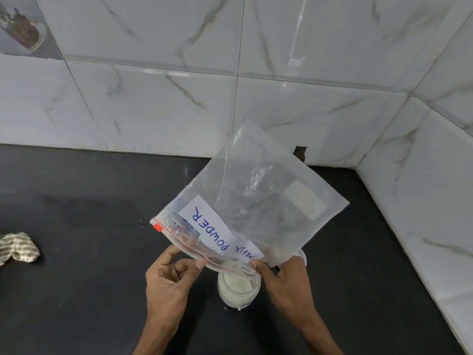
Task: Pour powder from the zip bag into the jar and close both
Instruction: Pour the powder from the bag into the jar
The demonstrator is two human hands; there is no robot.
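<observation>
"MILK POWDER" is handwritten in blue capitals on a white paper label (217, 231) seen inside the clear zip bag (258, 201), upside down to the camera. Small print near the bag's seal is too blurred to be read.

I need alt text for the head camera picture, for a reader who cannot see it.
Two hands hold an upturned clear zip bag labelled "MILK POWDER", mouth down, over an open jar holding white powder on a black counter. The left hand and right hand pinch the zip edge; a striped cloth lies at far left.
</observation>
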